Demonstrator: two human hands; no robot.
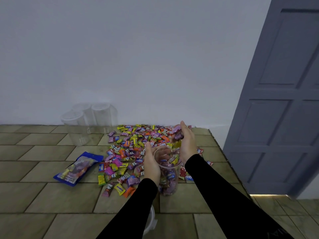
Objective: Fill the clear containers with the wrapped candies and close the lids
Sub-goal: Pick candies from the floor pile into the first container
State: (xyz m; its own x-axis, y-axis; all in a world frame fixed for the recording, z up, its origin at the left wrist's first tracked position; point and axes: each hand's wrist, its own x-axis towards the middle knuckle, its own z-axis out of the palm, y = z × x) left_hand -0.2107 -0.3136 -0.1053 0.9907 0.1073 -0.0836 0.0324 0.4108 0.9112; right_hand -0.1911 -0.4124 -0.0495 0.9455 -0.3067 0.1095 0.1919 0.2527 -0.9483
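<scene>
left hand (151, 163) grips container (168, 176); right hand (187, 144) holds candies (177, 133) above.

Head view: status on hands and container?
Left hand grips open container, part-filled. Right hand holds candies above its mouth. Nothing blocking.

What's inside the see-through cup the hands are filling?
The clear container holds wrapped candies, purple and yellow ones showing. The left hand covers part of its side.

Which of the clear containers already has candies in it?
The clear container gripped by the left hand, at the near edge of the candy pile. It is partly filled; the three containers by the wall look empty.
</scene>
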